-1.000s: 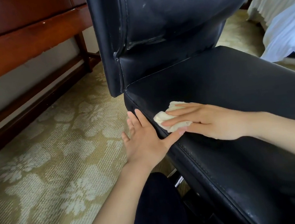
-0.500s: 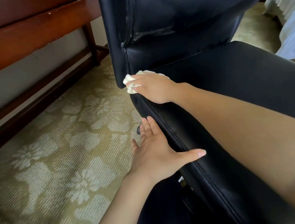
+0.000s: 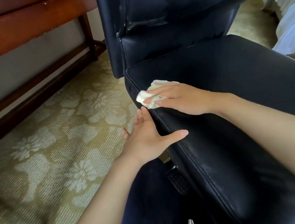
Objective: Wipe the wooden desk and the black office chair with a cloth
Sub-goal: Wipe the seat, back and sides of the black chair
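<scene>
Your right hand (image 3: 178, 98) presses the cloth (image 3: 152, 94) flat-fingered at the chair (image 3: 232, 82) seat's left edge. Your left hand (image 3: 146, 138) braces it, fingers spread. Overshoot, and the cloth could slip off.

Right hand (image 3: 180, 99) presses a crumpled white cloth (image 3: 151, 96) flat on the black chair (image 3: 232, 82) seat's left edge. Left hand (image 3: 146, 136), fingers straight, rests against the seat side, above patterned carpet (image 3: 53, 142).

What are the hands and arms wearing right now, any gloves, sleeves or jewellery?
Nothing shows on either. The left hand and right hand are ungloved, with no rings, and no watch or band at either wrist. Both forearms are uncovered as far as the frame edge; no sleeve is in view.
</scene>
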Action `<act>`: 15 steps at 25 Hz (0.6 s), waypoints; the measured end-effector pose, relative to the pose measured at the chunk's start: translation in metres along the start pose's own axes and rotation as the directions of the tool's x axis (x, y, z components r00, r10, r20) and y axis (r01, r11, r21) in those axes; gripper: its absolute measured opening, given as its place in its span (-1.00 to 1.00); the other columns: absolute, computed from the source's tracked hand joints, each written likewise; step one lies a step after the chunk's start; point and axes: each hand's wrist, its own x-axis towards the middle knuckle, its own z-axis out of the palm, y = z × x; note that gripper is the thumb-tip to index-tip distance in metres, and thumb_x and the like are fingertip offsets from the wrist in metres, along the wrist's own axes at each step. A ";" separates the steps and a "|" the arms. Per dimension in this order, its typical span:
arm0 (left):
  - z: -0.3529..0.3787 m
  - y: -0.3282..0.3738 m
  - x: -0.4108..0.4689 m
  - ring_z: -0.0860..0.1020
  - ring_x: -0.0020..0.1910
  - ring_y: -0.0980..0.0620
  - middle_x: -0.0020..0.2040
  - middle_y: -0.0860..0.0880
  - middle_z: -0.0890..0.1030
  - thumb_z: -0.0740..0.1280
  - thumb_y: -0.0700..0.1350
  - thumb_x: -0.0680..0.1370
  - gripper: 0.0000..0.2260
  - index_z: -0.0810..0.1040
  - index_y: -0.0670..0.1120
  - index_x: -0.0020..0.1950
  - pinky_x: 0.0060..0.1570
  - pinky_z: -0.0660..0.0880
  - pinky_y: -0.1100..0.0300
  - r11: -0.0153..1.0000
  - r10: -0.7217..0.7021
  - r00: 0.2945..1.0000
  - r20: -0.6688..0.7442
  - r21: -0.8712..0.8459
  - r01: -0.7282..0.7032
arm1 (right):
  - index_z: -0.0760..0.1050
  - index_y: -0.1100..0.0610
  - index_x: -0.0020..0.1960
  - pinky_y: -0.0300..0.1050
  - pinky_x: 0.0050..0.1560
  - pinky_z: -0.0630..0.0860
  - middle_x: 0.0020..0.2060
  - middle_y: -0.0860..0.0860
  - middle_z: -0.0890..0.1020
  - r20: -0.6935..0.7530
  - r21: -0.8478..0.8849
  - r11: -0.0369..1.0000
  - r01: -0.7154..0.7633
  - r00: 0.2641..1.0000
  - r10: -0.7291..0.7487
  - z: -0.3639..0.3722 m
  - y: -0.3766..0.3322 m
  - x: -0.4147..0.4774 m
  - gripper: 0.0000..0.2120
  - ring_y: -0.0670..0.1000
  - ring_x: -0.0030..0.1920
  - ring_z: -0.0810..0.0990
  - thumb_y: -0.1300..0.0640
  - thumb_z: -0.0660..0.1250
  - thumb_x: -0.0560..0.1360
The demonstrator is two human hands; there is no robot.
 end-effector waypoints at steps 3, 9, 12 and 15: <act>0.004 0.006 -0.019 -0.20 0.55 0.06 0.59 -0.03 -0.14 0.35 0.43 0.26 0.14 -0.25 0.01 0.56 0.46 -0.23 -0.23 0.999 0.026 0.995 0.100 0.042 -0.031 | 0.47 0.06 -0.11 0.13 0.20 0.33 -0.14 -0.03 0.44 -0.021 0.010 1.000 0.018 1.000 -0.017 0.004 -0.007 -0.039 -0.73 0.00 0.03 0.39 0.05 0.03 0.59; 0.005 0.011 -0.034 -0.34 0.51 0.06 0.55 -0.07 -0.32 0.40 0.37 0.30 0.20 -0.36 -0.13 0.53 0.48 -0.22 -0.16 0.993 0.036 0.979 0.201 0.106 -0.059 | 0.31 -0.30 0.33 -0.14 0.47 0.14 0.37 -0.28 0.34 -0.128 0.022 0.995 -0.101 0.986 0.103 0.033 -0.002 -0.120 -0.69 -0.26 0.44 0.18 -0.06 0.12 0.62; 0.008 0.005 -0.035 -0.35 0.50 0.05 0.53 -0.07 -0.36 0.39 0.38 0.31 0.19 -0.37 -0.11 0.52 0.48 -0.26 -0.14 0.985 0.051 0.976 0.213 0.152 -0.084 | 0.28 -0.33 0.34 -0.21 0.47 0.09 0.39 -0.33 0.29 -0.152 0.007 0.996 -0.084 0.985 0.084 0.040 -0.012 -0.156 -0.67 -0.28 0.44 0.17 -0.03 0.14 0.62; 0.005 0.004 -0.035 -0.36 0.50 0.05 0.53 -0.07 -0.37 0.37 0.39 0.31 0.18 -0.37 -0.10 0.52 0.47 -0.27 -0.13 0.978 0.062 0.972 0.228 0.180 -0.105 | 0.25 -0.35 0.32 -0.20 0.47 0.11 0.40 -0.28 0.31 -0.109 0.058 0.990 -0.128 0.985 0.134 0.033 -0.024 -0.157 -0.69 -0.31 0.43 0.16 -0.22 0.01 0.58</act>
